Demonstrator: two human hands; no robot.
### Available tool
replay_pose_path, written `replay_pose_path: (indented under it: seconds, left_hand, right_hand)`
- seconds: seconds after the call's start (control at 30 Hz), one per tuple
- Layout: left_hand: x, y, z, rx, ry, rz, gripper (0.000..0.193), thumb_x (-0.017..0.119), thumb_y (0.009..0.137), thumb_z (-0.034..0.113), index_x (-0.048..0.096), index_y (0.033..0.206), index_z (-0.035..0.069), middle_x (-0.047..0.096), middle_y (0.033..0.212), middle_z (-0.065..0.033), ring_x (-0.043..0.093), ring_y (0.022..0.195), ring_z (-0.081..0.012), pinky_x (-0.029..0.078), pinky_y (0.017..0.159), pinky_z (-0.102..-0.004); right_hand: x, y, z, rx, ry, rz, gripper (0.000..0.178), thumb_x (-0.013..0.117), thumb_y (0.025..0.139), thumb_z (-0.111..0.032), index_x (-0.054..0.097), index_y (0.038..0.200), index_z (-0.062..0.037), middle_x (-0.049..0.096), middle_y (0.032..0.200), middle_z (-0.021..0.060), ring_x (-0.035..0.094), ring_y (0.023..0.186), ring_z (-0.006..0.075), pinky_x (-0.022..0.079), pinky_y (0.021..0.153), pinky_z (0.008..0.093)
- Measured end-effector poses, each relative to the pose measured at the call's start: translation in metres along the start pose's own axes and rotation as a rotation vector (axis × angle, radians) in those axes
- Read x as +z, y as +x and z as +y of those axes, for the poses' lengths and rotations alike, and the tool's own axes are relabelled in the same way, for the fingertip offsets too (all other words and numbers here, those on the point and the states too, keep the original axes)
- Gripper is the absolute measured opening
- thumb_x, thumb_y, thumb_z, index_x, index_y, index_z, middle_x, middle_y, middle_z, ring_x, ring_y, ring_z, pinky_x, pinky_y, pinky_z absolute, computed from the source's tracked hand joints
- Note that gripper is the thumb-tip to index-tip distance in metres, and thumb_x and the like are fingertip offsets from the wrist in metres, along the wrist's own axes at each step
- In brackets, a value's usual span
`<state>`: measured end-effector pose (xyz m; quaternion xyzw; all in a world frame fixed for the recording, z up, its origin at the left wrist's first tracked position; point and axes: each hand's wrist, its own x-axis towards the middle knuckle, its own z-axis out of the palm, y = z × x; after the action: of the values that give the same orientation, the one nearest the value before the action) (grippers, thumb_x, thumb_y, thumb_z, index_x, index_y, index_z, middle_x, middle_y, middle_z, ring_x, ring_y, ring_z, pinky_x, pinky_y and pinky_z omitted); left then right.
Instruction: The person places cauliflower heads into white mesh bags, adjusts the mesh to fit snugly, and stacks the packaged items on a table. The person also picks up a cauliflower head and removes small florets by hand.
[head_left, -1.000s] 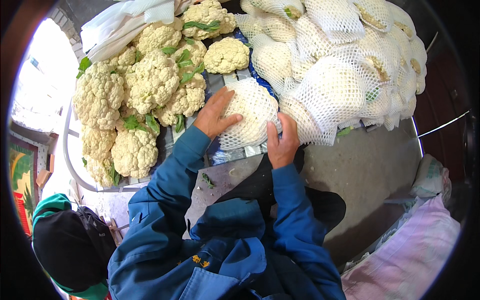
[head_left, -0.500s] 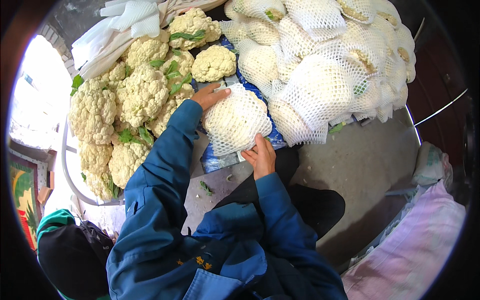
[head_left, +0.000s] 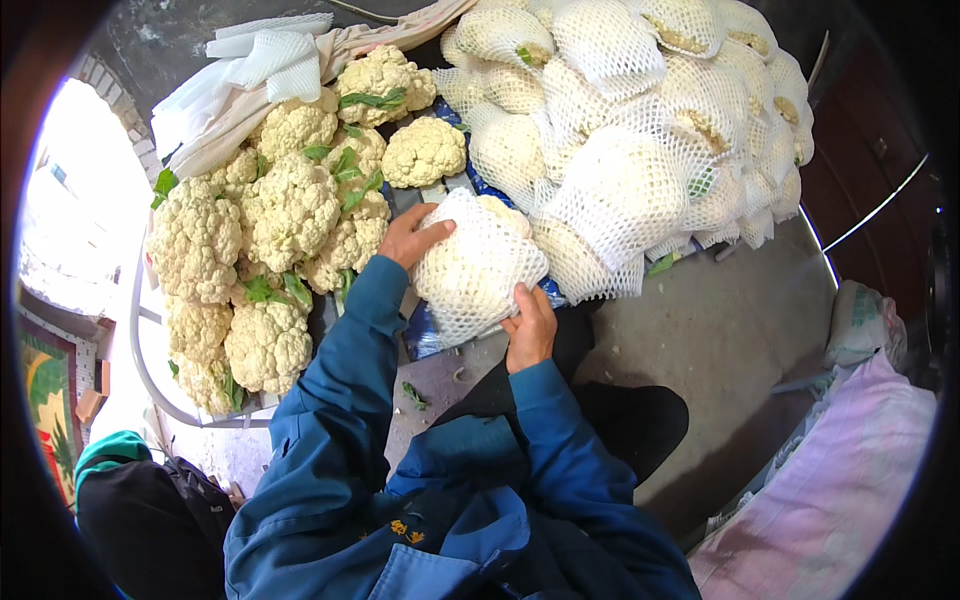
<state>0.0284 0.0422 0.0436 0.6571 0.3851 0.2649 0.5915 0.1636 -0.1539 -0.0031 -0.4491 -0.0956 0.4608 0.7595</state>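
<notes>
A cauliflower wrapped in white foam netting (head_left: 472, 268) is held between both my hands, just in front of me. My left hand (head_left: 412, 236) grips its far left side and my right hand (head_left: 530, 325) grips its near right edge. To its left lies a heap of bare cauliflowers (head_left: 270, 225) with green leaves. Behind and to its right is a big pile of netted cauliflowers (head_left: 640, 130). Both my arms are in blue sleeves.
Folded white foam nets (head_left: 260, 60) lie on a cloth at the back left. A grey concrete floor (head_left: 730, 330) spreads to the right, with a pink and white sack (head_left: 850, 480) at the lower right. Another person's dark cap (head_left: 140, 530) shows at the lower left.
The netted cauliflower has come a little nearer to me. My right hand slid from its right side down to its near edge, and my left hand stays on the far left.
</notes>
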Motion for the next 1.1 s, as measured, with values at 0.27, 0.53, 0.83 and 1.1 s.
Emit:
replay_pose_path:
  seconds: [0.27, 0.53, 0.83, 1.1]
  left_hand:
    - [0.045, -0.091, -0.003, 0.398, -0.273, 0.181, 0.080, 0.083, 0.079, 0.025, 0.047, 0.145, -0.002, 0.046, 0.148, -0.0200, 0.054, 0.127, -0.0265, 0.044, 0.107, -0.0391]
    - [0.134, -0.155, 0.002, 0.295, -0.773, 0.091, 0.067, 0.072, 0.089, 0.029, 0.048, 0.140, -0.007, 0.062, 0.133, -0.0176, 0.060, 0.120, -0.0257, 0.045, 0.107, -0.0388]
    - [0.186, -0.166, 0.006, 0.138, -0.732, 0.090, 0.057, 0.053, 0.099, 0.037, 0.052, 0.134, -0.008, 0.062, 0.130, -0.0189, 0.060, 0.120, -0.0270, 0.045, 0.106, -0.0379]
    - [0.222, -0.162, 0.010, -0.058, -0.956, -0.076, 0.056, 0.042, 0.106, 0.042, 0.053, 0.134, -0.006, 0.063, 0.132, -0.0182, 0.061, 0.121, -0.0289, 0.045, 0.108, -0.0413]
  right_hand:
    - [-0.051, -0.032, -0.034, -0.317, 0.142, -0.141, 0.060, 0.054, 0.094, -0.018, 0.041, 0.148, 0.0049, 0.051, 0.146, 0.0163, 0.049, 0.134, 0.0290, 0.036, 0.115, 0.0429]
    - [-0.120, -0.082, -0.068, -0.394, 0.229, -0.003, 0.069, 0.051, 0.087, -0.027, 0.042, 0.148, 0.0050, 0.052, 0.146, 0.0176, 0.051, 0.135, 0.0289, 0.038, 0.114, 0.0407]
    - [-0.152, -0.127, -0.091, -0.557, 0.106, -0.001, 0.068, 0.056, 0.091, -0.029, 0.043, 0.145, 0.0099, 0.057, 0.141, 0.0195, 0.056, 0.128, 0.0287, 0.041, 0.110, 0.0379]
    - [-0.186, -0.151, -0.109, -0.610, -0.049, 0.146, 0.065, 0.053, 0.088, -0.025, 0.048, 0.142, 0.0101, 0.060, 0.136, 0.0207, 0.058, 0.124, 0.0271, 0.043, 0.106, 0.0355]
